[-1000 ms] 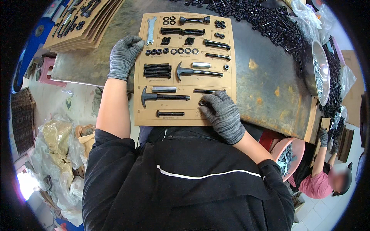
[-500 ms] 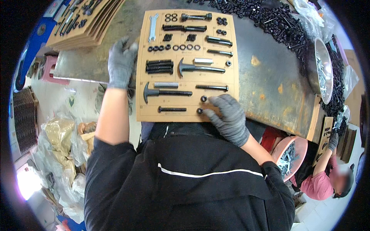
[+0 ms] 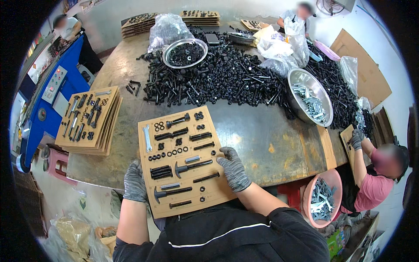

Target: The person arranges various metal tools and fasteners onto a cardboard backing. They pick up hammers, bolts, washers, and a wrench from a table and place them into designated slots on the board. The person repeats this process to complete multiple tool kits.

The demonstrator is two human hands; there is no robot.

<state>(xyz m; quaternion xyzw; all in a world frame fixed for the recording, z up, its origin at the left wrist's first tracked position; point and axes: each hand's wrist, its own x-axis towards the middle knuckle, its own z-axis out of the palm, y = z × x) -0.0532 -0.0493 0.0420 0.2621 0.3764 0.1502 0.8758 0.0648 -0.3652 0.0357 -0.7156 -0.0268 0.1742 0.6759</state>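
A tan cardboard display board point(image 3: 218, 192) is held at the table's near edge, slightly turned. My gloved left hand point(image 3: 135, 181) grips its left edge, and my gloved right hand point(image 3: 235, 170) has its right edge, thumb on top. Fingers beneath the board are hidden. Hardware sits in rows on it: a silver open-end wrench point(image 3: 148, 139), two black T-shaped bolts, one of them a lower T-bolt point(image 3: 172, 191), several black bolts, a few silver sleeves, one being an upper sleeve point(image 3: 192, 160), and several nuts and washers. Two black nuts lie near the lower right, including an upper nut point(image 3: 202, 189).
Stacked filled boards point(image 3: 83, 150) stand at the table's left. Loose black bolts and nuts point(image 3: 218, 83) heap across the back, with a steel bowl point(image 3: 325, 94) of silver parts at right. A pink tub point(image 3: 309, 198) of wrenches and a co-worker in pink point(image 3: 371, 192) are beyond my right arm.
My left hand has closed on the board's left edge. The right hand has moved from the lower nuts to the right edge. The board is now turned, and more of the table shows.
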